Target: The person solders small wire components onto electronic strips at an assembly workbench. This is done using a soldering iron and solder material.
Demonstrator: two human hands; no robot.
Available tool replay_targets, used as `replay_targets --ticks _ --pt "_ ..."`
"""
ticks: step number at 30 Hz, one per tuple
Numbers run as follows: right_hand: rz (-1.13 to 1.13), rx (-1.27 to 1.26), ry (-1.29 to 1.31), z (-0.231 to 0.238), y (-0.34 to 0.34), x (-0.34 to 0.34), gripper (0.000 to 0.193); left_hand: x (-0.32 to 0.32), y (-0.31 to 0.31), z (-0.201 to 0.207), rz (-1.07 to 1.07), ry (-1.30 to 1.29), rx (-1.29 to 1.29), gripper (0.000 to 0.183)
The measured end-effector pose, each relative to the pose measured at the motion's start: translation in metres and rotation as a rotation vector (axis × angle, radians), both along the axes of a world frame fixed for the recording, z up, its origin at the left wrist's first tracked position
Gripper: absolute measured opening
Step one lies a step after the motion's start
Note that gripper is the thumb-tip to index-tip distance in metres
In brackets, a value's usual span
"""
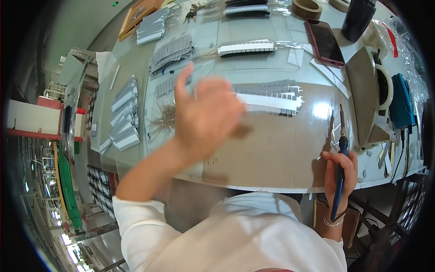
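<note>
A worker's right hand (340, 174) is closed around the blue handle of a pair of pliers (340, 149) at the near right edge of the bench (281, 154), the thin metal tips pointing away over a brown sheet of card. A band or bracelet circles that wrist.

The left hand (206, 113) is raised above the middle of the bench, fingers loosely spread and half open, blurred by motion; a small brownish shape shows at its fingertips, too smeared to say whether the hand holds anything.

Just beyond the raised hand lies a long white strip of small grey parts (272, 97), with a similar strip (247, 47) farther back and another at the far edge. To the left, more grey strips (124, 115) lie in stacked rows, beside a loose bundle of thin wires (165, 118) partly hidden by the left hand.

At the right, a grey tape dispenser (369, 97) stands beside a teal box (401, 99). A phone in a red case (324, 41) lies face up behind it, near a dark cylindrical bottle (358, 18) cut off by the top edge, and a roll of brown tape (306, 8). A wooden tray (136, 16) sits at the far left corner, its contents hard to make out. Crinkled clear plastic bags fill the right rim, bent by the lens.
</note>
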State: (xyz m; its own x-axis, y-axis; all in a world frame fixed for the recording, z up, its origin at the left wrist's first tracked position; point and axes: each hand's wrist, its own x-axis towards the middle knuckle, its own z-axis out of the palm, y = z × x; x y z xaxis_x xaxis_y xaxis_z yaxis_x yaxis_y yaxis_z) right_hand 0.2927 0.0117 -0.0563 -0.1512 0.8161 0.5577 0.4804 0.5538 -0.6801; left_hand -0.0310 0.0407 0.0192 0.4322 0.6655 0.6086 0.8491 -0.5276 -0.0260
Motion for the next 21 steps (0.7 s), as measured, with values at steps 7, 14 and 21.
replay_targets --ticks 7,14,21 --pt "0.041 0.074 -0.081 0.005 0.01 -0.011 0.028 -0.056 0.157 -0.024 0.076 0.242 0.302 0.004" --pt "-0.002 0.004 -0.105 -0.017 -0.005 0.021 0.02 -0.012 0.135 -0.06 0.071 0.035 0.033 0.018" --pt "0.06 -0.047 -0.079 -0.019 -0.006 0.02 0.021 0.009 0.044 -0.05 -0.123 0.032 -0.283 0.045"
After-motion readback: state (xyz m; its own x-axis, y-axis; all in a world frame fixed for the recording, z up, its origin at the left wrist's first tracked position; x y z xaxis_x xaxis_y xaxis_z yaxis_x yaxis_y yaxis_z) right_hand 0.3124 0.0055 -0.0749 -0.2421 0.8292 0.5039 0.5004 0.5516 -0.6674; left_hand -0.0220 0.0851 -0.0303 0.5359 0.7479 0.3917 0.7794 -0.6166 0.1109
